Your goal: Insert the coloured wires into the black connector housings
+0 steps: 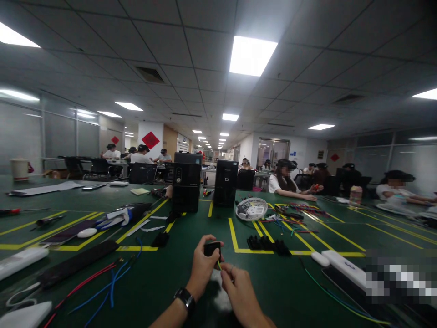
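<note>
In the middle foreground my left hand [200,262], with a dark watch on its wrist, grips a small black block-shaped part [212,248]. Just to its right, the closed fingertips of my right hand [241,287] pinch a thin yellow-green wire [219,264]. The wire's upper end meets the block; whether it sits inside is too small to tell. Similar black parts [262,243] lie beyond my right hand, by the yellow tape. Loose blue wires [112,284] and red wires [82,284] spread over the green table [153,278] to the left.
Two black box-shaped cases [186,182] [225,182] stand upright ahead. A white basket [251,209] and a tangle of coloured wires [300,214] lie right of them. White power strips [344,269] [22,263] flank both sides. Across the table sits a person [287,180].
</note>
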Demonstrator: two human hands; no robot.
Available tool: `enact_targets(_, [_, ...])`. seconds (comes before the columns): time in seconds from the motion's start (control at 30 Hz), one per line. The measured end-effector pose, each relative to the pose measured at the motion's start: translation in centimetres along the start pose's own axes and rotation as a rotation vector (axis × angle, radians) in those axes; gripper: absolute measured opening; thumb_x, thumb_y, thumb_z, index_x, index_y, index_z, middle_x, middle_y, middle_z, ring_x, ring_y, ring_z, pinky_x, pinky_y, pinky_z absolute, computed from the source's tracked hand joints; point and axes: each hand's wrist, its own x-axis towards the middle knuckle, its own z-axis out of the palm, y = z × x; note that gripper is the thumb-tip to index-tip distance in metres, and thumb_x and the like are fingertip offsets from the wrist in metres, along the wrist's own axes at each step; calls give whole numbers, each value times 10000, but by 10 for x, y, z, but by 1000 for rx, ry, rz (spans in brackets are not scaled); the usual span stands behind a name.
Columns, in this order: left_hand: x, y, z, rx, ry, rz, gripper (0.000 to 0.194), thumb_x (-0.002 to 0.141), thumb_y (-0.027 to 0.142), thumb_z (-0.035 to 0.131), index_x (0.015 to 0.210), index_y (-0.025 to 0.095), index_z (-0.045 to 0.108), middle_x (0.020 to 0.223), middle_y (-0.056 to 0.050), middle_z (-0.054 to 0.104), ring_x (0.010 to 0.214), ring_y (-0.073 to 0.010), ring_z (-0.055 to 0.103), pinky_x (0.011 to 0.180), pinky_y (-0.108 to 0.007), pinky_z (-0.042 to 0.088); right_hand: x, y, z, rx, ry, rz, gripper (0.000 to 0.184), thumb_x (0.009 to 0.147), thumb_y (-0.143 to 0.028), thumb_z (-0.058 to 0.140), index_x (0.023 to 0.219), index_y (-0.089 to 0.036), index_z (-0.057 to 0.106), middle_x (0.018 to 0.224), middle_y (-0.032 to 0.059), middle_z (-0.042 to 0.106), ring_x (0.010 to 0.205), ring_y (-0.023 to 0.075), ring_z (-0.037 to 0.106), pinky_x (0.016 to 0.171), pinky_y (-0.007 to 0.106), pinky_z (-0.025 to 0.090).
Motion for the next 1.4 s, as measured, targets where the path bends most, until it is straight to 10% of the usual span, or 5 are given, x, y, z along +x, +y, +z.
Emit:
enact_targets(0.63, [-2, -1, -3, 165, -59, 100, 187, 714, 255, 598, 845, 188, 484, 951, -59, 640, 551, -112, 589, 359, -166, 416, -5, -1, -1, -35, -86, 24, 303, 880, -295, 405, 659, -157, 559, 543, -25, 485, 522, 104, 437, 513, 208, 289])
enact_targets(0.87, [-4, 4, -5, -146, -168, -64, 488, 771, 428, 593, 1182, 240, 409, 975, -73, 646, 638, -165, 641, 500, -262, 507, 1, 8, -6, 241, -122, 223, 215, 845, -320, 435, 783, -162, 566, 515, -62, 432, 419, 79, 353, 427, 195, 259])
enact_targets(1.1, [1, -6, -6, -204, 8, -228, 508, 797, 586, 473, 948, 117, 600, 728, -50, 603, 556, -135, 588, 489, -233, 448, 2, 10, -11, 112, -113, 188, 358, 886, -409, 412, 762, -150, 627, 486, -61, 393, 450, 89, 351, 462, 203, 258])
enact_targets(1.4, [1, -11, -3, 56, 108, -59, 287, 824, 389, 423, 919, 155, 561, 642, -9, 575, 464, -133, 562, 421, -234, 434, 4, -8, -21, -147, -115, 112, 365, 881, -334, 420, 697, -147, 673, 479, -48, 436, 479, 100, 405, 490, 214, 238])
